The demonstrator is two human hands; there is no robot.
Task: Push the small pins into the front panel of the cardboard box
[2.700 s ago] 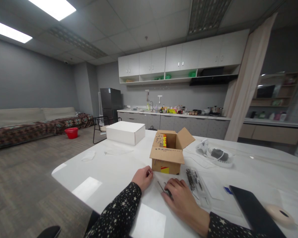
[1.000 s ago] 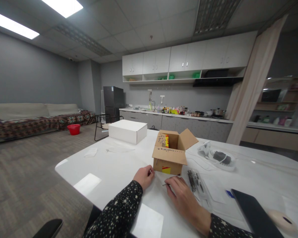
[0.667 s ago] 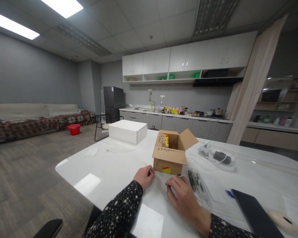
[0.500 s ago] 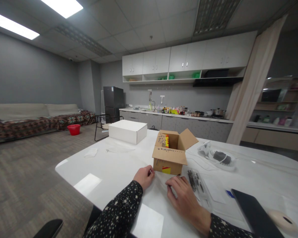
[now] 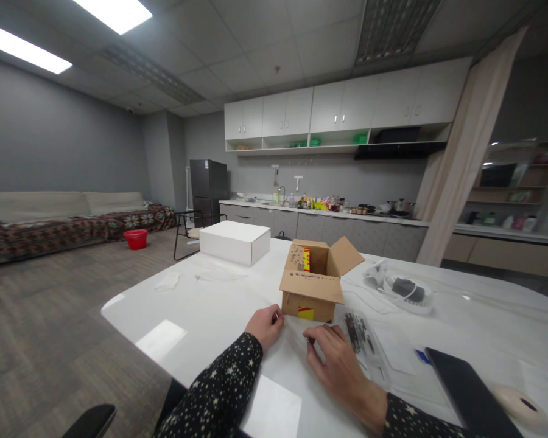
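Note:
My left hand [image 5: 265,325] rests curled on the white table [image 5: 201,310], fingertips pinched on something too small to make out, just left of an open cardboard box [image 5: 314,286] with a red-yellow label. My right hand [image 5: 335,359] lies palm down in front of the box, fingers bent over a thin dark metal piece whose tip shows at its thumb. A clear plastic bag of small dark parts [image 5: 360,334] lies right beside that hand.
A closed white box [image 5: 234,241] stands further back on the left, with crumpled plastic [image 5: 168,280] near it. A bag with a dark item and cable [image 5: 404,288] lies behind right. A dark flat device [image 5: 466,389] and a beige mouse [image 5: 516,398] sit at right.
The camera lifted slightly since the earliest frame. My right hand slid a little forward over the thin metal piece, covering most of it; my left hand stayed put.

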